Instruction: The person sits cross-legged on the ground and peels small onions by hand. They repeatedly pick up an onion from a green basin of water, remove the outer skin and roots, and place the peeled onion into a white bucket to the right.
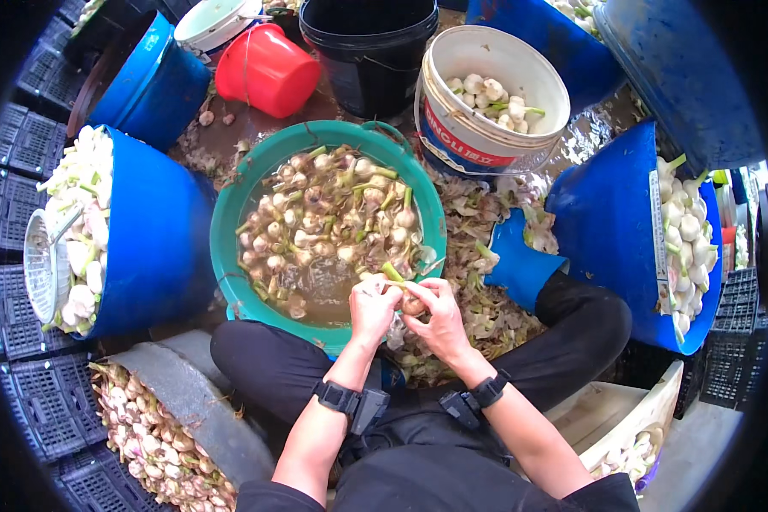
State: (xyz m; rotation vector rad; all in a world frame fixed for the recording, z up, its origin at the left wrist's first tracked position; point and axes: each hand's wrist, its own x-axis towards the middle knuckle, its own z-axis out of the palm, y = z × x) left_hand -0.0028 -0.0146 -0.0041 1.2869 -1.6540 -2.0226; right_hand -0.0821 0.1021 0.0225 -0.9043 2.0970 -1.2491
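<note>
Both hands meet over the near right rim of a green plastic tub (226,211). My left hand (372,306) pinches a garlic bulb (412,304) near the base of its short green stem (392,272). On the bulb's right side, the fingers and thumb of my right hand (440,317) grip it as well. Its skin looks brownish and partly loose. Many unpeeled garlic bulbs (320,211) with cut stems float in the tub's murky water (323,281). Peeled skins (480,333) lie heaped on the floor right of the tub.
Blue barrels of peeled garlic stand left (153,237) and right (605,224), a strainer (41,262) on the left one. Behind are a white bucket (486,57) with bulbs, a black bucket (368,70) and a tipped red bucket (269,70). A grey container (192,409) holds unpeeled garlic.
</note>
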